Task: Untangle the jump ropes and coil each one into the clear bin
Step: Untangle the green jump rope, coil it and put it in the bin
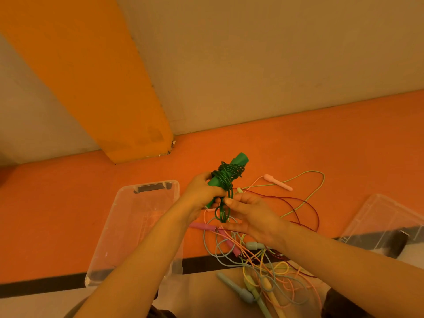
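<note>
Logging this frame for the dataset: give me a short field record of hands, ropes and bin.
left hand: grips the green handles, held above the floor
right hand: fingers on the green rope loop hanging below the handles
green rope: mostly wound round the handles, one loop left hanging
clear bin: on the floor, left of the hands, no rope inside
rope pile: pink, yellow, blue and dark red ropes tangled on the floor under the right hand
lid: clear, at right edge
</note>
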`<state>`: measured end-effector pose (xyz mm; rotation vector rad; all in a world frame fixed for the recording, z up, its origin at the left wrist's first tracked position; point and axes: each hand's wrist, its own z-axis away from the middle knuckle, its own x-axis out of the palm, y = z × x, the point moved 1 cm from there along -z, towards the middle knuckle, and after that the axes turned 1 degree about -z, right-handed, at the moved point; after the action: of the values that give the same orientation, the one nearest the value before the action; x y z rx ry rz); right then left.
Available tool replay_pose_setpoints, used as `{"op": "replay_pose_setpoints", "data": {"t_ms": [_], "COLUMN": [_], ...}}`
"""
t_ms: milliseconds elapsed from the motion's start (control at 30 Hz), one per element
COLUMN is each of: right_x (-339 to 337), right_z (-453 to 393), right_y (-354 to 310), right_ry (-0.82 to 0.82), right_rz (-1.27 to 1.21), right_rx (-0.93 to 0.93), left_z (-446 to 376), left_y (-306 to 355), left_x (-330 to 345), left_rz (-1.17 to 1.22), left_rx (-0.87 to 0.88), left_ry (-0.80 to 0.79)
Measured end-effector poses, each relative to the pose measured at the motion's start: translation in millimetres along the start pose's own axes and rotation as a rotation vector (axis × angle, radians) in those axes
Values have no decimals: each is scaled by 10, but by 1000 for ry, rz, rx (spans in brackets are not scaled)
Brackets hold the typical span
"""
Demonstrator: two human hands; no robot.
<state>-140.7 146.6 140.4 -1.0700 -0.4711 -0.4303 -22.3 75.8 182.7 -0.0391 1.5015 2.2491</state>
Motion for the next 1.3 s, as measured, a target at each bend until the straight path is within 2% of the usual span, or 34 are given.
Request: {"op": "replay_pose_setpoints", "data": {"t_ms": [267, 433, 600, 733, 900, 1033, 1300], "right_x": [-16, -19, -40, -63, -93, -148, -229], "right_z": [-23, -24, -7, -18, -94, -103, -112], "right_y": [-96, -196, -225, -182, -201, -314, -445], "right_ry": [82, -4, -37, -93, -3, 57, 92], "right_rz": [172, 189, 317, 210, 231, 233, 373], "right_rx": [-28, 85, 104, 108, -5, -54, -19], "left_z": [-8, -17, -13, 2, 23, 33, 54], "left_y": [-8, -36, -13, 0, 14, 35, 50], "left_x": [-18, -16, -31, -55, -81, -125, -146], "left_rz": [-9, -17, -12, -24, -35, -74, -183], "left_rx": [2, -6, 24, 51, 77, 94, 108], "left_ry": [-1, -6, -1, -4, -8, -91, -117]}}
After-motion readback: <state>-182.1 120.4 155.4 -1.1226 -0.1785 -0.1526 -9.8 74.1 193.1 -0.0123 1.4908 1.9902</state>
